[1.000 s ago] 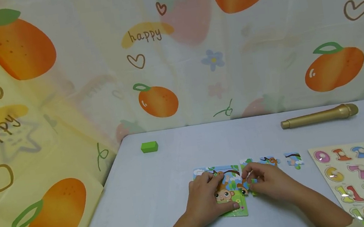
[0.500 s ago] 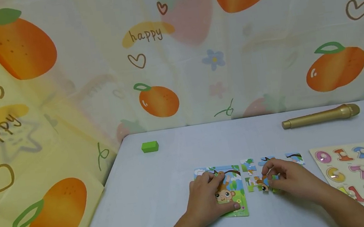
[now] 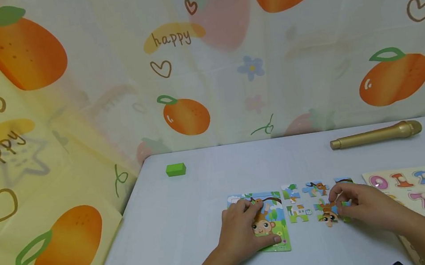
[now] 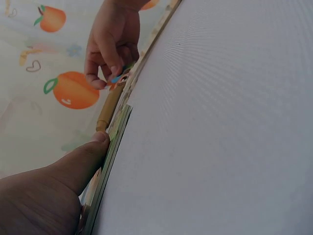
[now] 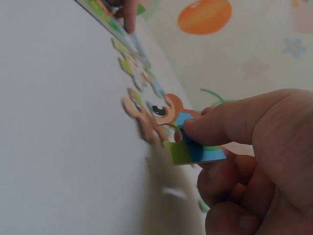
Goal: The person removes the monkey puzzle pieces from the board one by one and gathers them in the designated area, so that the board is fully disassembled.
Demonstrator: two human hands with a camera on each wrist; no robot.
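Note:
My left hand (image 3: pixel 241 227) rests on a square puzzle board (image 3: pixel 277 213) with a monkey picture, its thumb stretched along the near side. In the left wrist view, the thumb touches the board's layered edge (image 4: pixel 112 161). My right hand (image 3: pixel 367 208) pinches a jigsaw piece (image 5: pixel 195 149) between thumb and fingers. It is blue and green with part of the monkey's face and one eye. Close beside it in the head view lies another monkey jigsaw piece (image 3: pixel 323 206); whether the two touch, I cannot tell. The fingers hide part of the held piece.
More loose pieces lie right of the board: a house piece (image 3: pixel 297 214), a leafy piece (image 3: pixel 290 191), a deer-like piece (image 3: pixel 316 189) and a branch piece (image 3: pixel 343 180). A number board (image 3: pixel 414 195), gold microphone (image 3: pixel 376 134) and green block (image 3: pixel 175 169) share the table.
My right hand has carried the jigsaw piece rightward from the board's edge to beside the monkey piece, uncovering the house and deer-like pieces. The left hand has stayed on the board.

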